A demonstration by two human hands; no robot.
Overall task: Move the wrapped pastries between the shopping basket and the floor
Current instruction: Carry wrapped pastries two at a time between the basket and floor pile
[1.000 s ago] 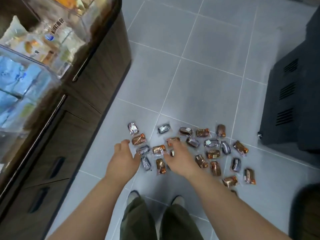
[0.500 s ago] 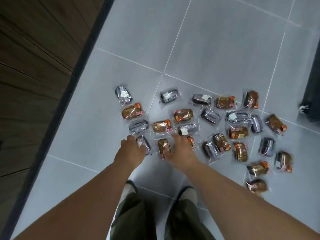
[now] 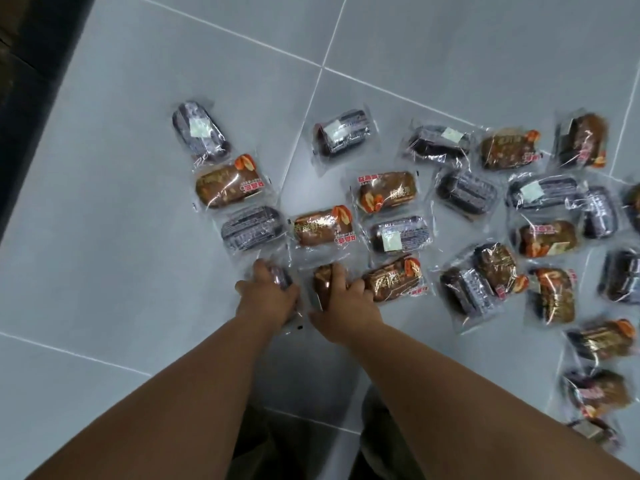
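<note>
since half a second ago i have curled my left hand (image 3: 266,299) round a dark wrapped pastry (image 3: 281,276) and my right hand (image 3: 346,308) round a brown pastry (image 3: 322,280), both low on the floor (image 3: 121,237) beside the other pastries (image 3: 388,192), so i judge the lift toward the unseen basket comes next.

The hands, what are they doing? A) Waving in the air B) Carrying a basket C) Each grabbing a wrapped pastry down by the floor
C: the left hand curls round a dark wrapped pastry and the right hand round a brown wrapped pastry, both down at the tiled floor.
</note>
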